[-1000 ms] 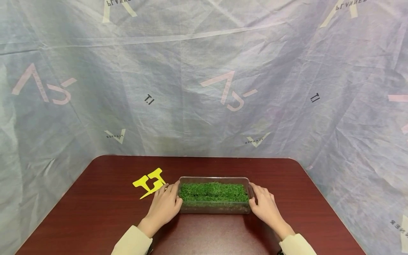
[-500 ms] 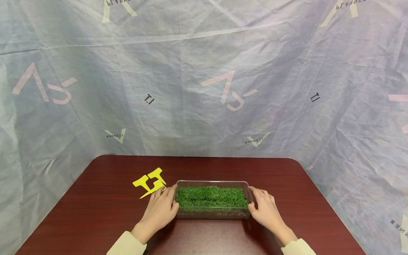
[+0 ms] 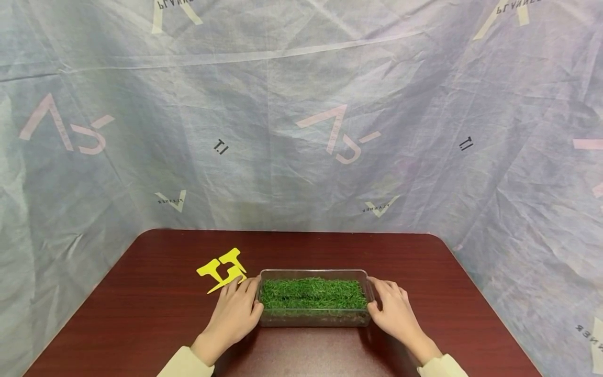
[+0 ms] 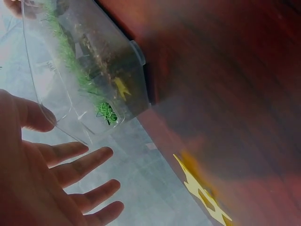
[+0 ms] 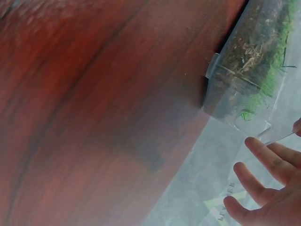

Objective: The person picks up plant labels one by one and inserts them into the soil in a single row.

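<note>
A clear plastic box with a strip of green grass in it sits in front of me, between my two hands. My left hand holds its left end, thumb at the near corner and index finger toward the far one. The left wrist view shows its other fingers spread and free of the box. At the right end my right hand holds the box the same way, fingertips at the rim. Brown, soil-like matter shows through the wall under the grass.
Several flat yellow T-shaped plant labels lie on the dark red wooden table, just beyond the left fingers. A grey printed cloth hangs behind the table and along both sides.
The box has come a short way toward me and slightly left, both hands moving with it. Over the last half second it has shifted very little. The yellow labels have stayed put.
</note>
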`<control>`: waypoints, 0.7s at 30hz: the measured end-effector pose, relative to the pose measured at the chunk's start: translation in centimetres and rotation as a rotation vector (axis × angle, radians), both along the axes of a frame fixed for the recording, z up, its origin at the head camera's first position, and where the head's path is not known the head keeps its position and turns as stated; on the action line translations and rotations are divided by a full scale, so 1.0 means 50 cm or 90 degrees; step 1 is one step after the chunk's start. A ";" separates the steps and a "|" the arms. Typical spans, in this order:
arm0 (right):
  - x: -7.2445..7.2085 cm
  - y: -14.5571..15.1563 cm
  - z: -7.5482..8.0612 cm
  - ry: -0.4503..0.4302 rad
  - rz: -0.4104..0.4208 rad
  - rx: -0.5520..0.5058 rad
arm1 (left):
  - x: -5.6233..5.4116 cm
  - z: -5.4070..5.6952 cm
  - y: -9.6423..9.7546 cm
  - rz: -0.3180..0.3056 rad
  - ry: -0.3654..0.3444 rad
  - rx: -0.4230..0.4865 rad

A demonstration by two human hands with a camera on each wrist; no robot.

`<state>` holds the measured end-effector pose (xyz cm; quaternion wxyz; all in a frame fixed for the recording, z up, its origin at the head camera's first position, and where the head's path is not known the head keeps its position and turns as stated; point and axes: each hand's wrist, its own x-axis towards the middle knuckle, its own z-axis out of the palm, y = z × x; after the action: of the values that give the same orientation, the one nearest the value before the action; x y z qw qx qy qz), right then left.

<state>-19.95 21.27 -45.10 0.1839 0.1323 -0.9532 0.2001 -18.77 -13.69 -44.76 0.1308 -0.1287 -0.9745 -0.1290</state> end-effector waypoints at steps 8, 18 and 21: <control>-0.004 0.001 0.000 0.018 -0.003 -0.002 | -0.001 0.000 -0.008 -0.002 0.021 -0.010; -0.021 0.003 -0.013 0.054 -0.012 -0.027 | -0.027 0.006 -0.035 0.004 0.101 0.027; -0.029 0.001 -0.014 0.069 -0.012 -0.029 | -0.038 0.008 -0.046 0.004 0.127 0.020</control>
<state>-21.40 21.33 -45.79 0.2399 0.1299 -0.9382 0.2129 -20.68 -16.00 -44.36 0.2297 -0.1356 -0.9550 -0.1301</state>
